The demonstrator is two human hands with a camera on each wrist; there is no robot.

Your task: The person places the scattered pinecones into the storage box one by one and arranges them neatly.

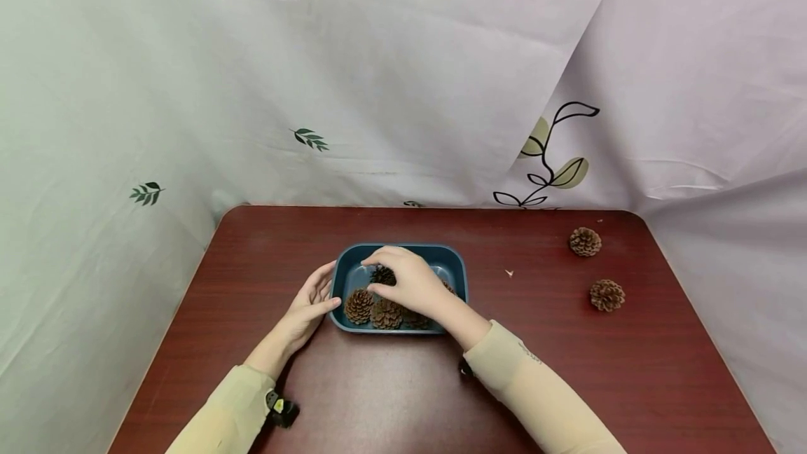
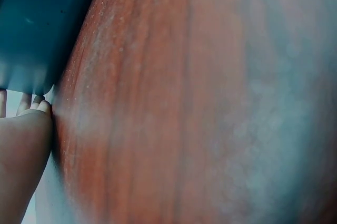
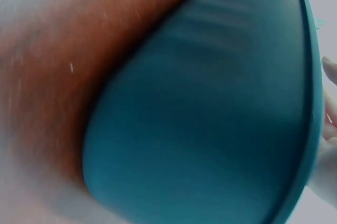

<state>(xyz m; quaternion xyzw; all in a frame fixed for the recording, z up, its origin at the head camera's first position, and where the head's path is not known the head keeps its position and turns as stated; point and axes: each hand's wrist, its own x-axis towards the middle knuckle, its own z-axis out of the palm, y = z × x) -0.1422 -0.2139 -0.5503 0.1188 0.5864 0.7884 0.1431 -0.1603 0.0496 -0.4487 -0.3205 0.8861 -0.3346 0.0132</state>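
A dark blue tray [image 1: 403, 246] stands on the table with several brown pine cones [image 1: 359, 305] in it. At its left end my left hand [image 1: 305, 312] holds the tray, thumb over the rim and fingers against the outer wall. My right hand [image 1: 412, 282] is above the tray, thumb and fingers spread apart in a loose curve around a darker pine cone [image 1: 382, 275], without a plain grip on it. Part of the tray's right side is hidden by that hand. In the right wrist view the tray's outer wall [image 3: 210, 108] covers most of the picture, with the right hand [image 3: 327, 134] at the edge.
Two more pine cones, one farther back [image 1: 585, 242] and one nearer [image 1: 607, 296], lie on the right of the reddish-brown table [image 1: 536, 370]. A small pale scrap [image 1: 509, 273] lies right of the tray. Behind the table hangs a pale curtain [image 1: 403, 90] with leaf prints.
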